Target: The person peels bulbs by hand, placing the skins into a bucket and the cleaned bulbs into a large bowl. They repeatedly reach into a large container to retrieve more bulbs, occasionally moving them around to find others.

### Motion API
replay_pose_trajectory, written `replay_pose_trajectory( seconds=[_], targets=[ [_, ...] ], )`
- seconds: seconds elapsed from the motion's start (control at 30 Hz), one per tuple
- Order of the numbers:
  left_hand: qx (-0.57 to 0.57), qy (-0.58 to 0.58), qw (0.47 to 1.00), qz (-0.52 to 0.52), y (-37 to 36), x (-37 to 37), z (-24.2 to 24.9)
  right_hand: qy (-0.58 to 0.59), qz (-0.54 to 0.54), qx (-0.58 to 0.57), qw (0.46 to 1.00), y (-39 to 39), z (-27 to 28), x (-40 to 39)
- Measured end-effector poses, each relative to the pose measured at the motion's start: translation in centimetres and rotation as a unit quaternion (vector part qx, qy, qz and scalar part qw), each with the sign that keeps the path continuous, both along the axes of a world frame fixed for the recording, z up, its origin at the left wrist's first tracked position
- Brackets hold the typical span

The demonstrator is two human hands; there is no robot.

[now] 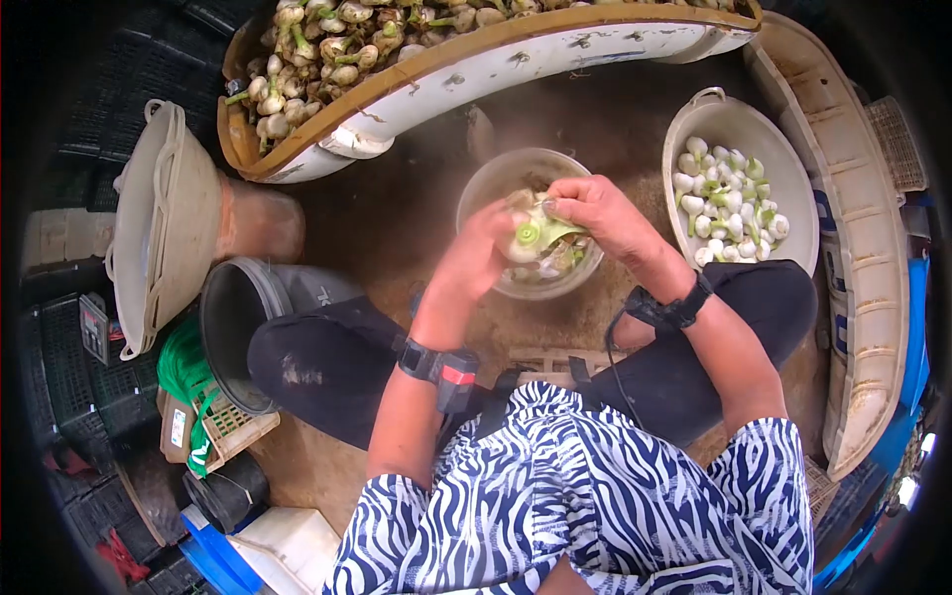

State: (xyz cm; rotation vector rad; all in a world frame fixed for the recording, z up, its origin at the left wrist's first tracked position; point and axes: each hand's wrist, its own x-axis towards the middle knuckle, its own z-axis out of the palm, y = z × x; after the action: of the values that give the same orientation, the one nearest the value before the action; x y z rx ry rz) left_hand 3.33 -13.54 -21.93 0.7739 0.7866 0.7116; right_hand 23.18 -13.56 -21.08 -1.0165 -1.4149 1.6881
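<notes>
Above a white bucket [474,188] between my knees, my left hand [478,248] is closed around a garlic bulb [528,234] with a cut, pale green stem end. That hand is slightly blurred. My right hand [607,213] pinches a greenish strip of garlic skin [567,230] at the bulb's right side, thumb and fingers pressed together. Loose peelings [555,266] lie inside the bucket below both hands. To the right, a white basin [684,134] holds many cleaned garlic bulbs [732,203].
A long white trough [426,94] with a brown rim runs across the back, heaped with unpeeled garlic [337,50]. Stacked pale basins [159,218] and a black bucket [238,327] stand at left. A curved beige trough [863,238] stands along the right.
</notes>
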Motion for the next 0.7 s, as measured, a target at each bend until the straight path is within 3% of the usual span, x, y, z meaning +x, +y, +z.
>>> replay_pose_trajectory(
  seconds=[0.03,0.1,0.13,0.2,0.23,0.27,0.3,0.33,0.43,0.5,0.7],
  targets=[
    [-0.055,-0.118,0.991,0.003,0.3,-0.1,-0.1,0.033,-0.064,-0.046,0.996,0.0,0.3,0.2],
    [-0.057,-0.164,0.985,0.005,-0.1,-0.7,0.3,0.102,-0.178,-0.076,0.976,0.6,-0.3,1.5],
    [-0.060,-0.211,0.976,0.005,-0.2,-0.9,0.6,0.086,-0.175,-0.083,0.977,1.8,-1.4,3.0],
    [-0.089,-0.251,0.963,0.033,-0.4,-1.2,0.6,-0.190,-0.125,-0.011,0.974,3.4,-3.3,5.1],
    [-0.122,-0.290,0.947,0.062,-0.5,-1.3,0.6,-0.188,-0.124,-0.011,0.974,3.1,-4.8,5.0],
    [-0.121,-0.289,0.947,0.064,-0.6,-1.3,0.4,-0.330,-0.082,0.109,0.934,2.6,-6.5,4.7],
    [-0.123,-0.306,0.938,0.109,-0.5,-1.2,0.0,-0.460,-0.038,0.226,0.858,2.1,-7.2,4.4],
    [-0.124,-0.322,0.926,0.155,-0.5,-1.1,-0.2,-0.462,-0.005,0.114,0.879,1.4,-5.0,3.0],
    [-0.158,-0.270,0.917,0.247,-0.4,-0.8,-1.1,-0.411,-0.046,0.151,0.898,0.6,-0.6,0.1],
    [-0.115,-0.240,0.935,0.233,-0.7,-0.1,-1.5,-0.210,-0.066,0.049,0.974,0.5,0.9,-0.7],
    [0.048,-0.048,0.980,0.187,-0.8,0.8,-1.8,-0.201,-0.108,0.066,0.971,0.2,0.0,-0.5]
  ],
)
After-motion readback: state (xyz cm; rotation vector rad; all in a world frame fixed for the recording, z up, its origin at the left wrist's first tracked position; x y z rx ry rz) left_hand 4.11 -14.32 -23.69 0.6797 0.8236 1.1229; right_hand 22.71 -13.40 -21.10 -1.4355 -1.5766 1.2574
